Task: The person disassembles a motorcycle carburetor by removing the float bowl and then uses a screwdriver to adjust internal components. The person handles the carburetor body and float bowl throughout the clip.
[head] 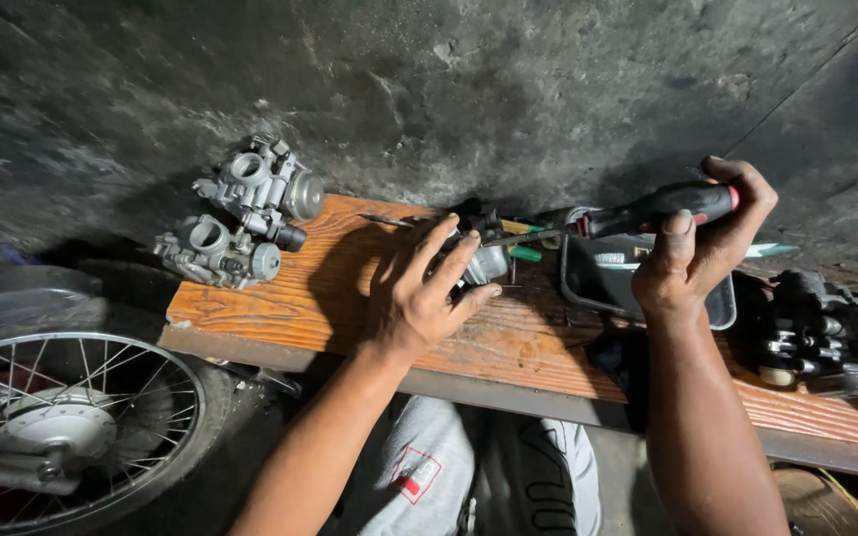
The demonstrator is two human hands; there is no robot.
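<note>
Bracing a small metal carburetor point(484, 260) against the wooden bench top point(290, 298), the left hand point(419, 293) has its fingers curled over it, pinning it so it cannot turn. One screwdriver, black grip with a red end point(662, 206), sits in the right hand's point(699, 248) closed fist, its shaft angled into the part. Further back lie one dark tray point(588, 288) and two more carburetors point(240, 213). At lower left, one spoked wheel point(62, 427).
</note>
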